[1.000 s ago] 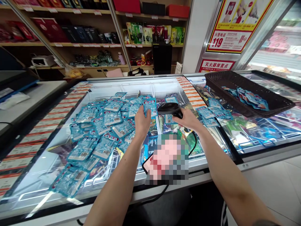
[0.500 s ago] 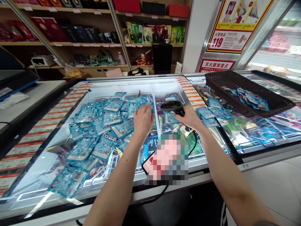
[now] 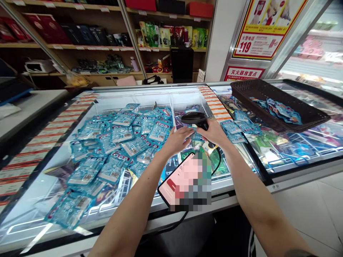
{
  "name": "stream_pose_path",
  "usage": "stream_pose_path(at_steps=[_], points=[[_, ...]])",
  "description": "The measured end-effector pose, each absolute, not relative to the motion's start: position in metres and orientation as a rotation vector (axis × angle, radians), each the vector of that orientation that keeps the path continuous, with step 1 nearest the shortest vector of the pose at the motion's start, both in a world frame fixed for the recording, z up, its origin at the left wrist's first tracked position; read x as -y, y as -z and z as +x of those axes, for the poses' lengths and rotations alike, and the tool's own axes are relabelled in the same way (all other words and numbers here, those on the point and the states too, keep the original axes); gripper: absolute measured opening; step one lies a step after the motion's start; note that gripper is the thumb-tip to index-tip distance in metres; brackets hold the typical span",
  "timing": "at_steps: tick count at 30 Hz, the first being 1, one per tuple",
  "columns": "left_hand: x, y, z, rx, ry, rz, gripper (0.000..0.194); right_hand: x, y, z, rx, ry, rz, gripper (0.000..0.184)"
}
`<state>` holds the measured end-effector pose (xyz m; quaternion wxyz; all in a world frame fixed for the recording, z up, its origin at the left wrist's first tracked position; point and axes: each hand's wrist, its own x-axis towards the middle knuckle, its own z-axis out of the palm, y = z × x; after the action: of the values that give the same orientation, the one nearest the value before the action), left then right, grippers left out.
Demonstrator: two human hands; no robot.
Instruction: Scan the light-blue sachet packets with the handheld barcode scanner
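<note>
My right hand (image 3: 215,132) is closed around the handle of a black barcode scanner (image 3: 193,118), held over the glass lid of a chest freezer (image 3: 150,96). My left hand (image 3: 177,141) reaches right with its fingers stretched out, the fingertips on a blue packet (image 3: 197,137) just under the scanner head. A large heap of the same blue packets (image 3: 118,139) covers the glass to the left of that hand. A smaller group of blue packets (image 3: 237,125) lies to the right of the scanner.
A phone (image 3: 187,178) with a cable lies on the glass near the front edge. A dark woven basket (image 3: 278,107) holding a few blue packets sits at the right. Shelves of goods (image 3: 88,39) fill the back wall, and a grey counter (image 3: 29,107) stands at the left.
My left hand has let go of a packet over the heap and swung right to the packet under the scanner. The scanner has barely moved. The view has shifted slightly.
</note>
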<state>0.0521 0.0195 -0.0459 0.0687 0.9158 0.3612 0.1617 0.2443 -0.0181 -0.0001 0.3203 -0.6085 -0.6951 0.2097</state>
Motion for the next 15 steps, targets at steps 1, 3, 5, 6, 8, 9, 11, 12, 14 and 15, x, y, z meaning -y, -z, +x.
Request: stream_pose_path(at_steps=[1, 3, 5, 6, 8, 9, 11, 12, 14, 15], points=[[-0.018, 0.044, 0.051, -1.119, -0.506, 2.777, 0.038, 0.018, 0.0, 0.245, 1.824, -0.548, -1.599, 0.022], [-0.016, 0.04, 0.049, -1.228, -0.585, 2.796, 0.035, 0.017, 0.001, 0.245, 1.824, -0.537, -1.605, 0.021], [-0.015, 0.039, 0.047, -1.347, -0.66, 2.78, 0.037, 0.018, 0.0, 0.245, 1.838, -0.513, -1.614, 0.021], [-0.015, 0.04, 0.046, -1.394, -0.696, 2.759, 0.037, 0.018, 0.0, 0.245, 1.847, -0.5, -1.62, 0.021], [-0.016, 0.043, 0.047, -1.443, -0.762, 2.701, 0.038, 0.019, 0.0, 0.244, 1.868, -0.474, -1.627, 0.021], [-0.017, 0.046, 0.049, -1.458, -0.793, 2.664, 0.04, 0.019, 0.0, 0.243, 1.877, -0.465, -1.625, 0.021], [-0.018, 0.051, 0.053, -1.506, -0.831, 2.589, 0.043, 0.019, 0.0, 0.241, 1.888, -0.45, -1.619, 0.022], [-0.019, 0.053, 0.055, -1.533, -0.831, 2.565, 0.043, 0.019, 0.001, 0.24, 1.89, -0.443, -1.618, 0.022], [-0.021, 0.056, 0.059, -1.571, -0.812, 2.562, 0.04, 0.018, 0.002, 0.239, 1.885, -0.439, -1.624, 0.024], [-0.023, 0.057, 0.06, -1.577, -0.796, 2.57, 0.038, 0.018, 0.003, 0.239, 1.88, -0.445, -1.628, 0.024]])
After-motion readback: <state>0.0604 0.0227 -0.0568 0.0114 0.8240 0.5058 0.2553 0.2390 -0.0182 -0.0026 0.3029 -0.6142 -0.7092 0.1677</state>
